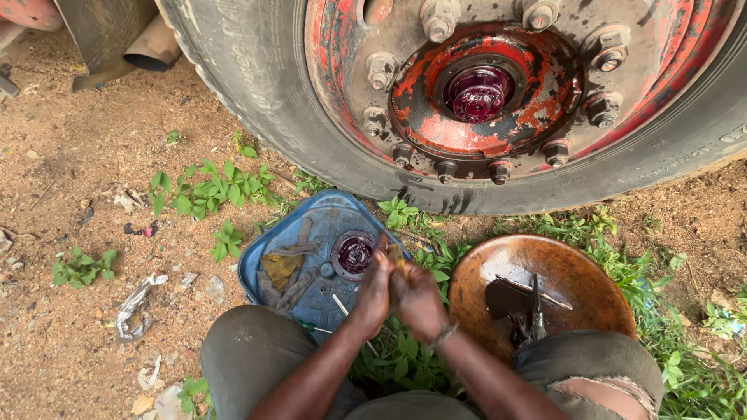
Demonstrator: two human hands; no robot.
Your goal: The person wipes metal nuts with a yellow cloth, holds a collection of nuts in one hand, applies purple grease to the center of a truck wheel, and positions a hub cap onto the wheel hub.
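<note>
My left hand [375, 289] and my right hand [417, 299] are pressed together in front of my knees, fingers closed around a small yellowish piece [394, 257] that they mostly hide. They hover over the near right edge of a blue plastic tray [264, 253]. In the tray lie a round dark red cap [354, 253], greasy rags and a few thin tools. A large truck wheel [482, 101] with a worn red hub and several lug nuts stands just beyond.
A round brown metal bowl [580, 272] with dark grease and tools sits by my right knee. Green weeds [206, 187] and scraps of litter lie on the bare dirt at the left. An exhaust pipe [152, 50] shows at top left.
</note>
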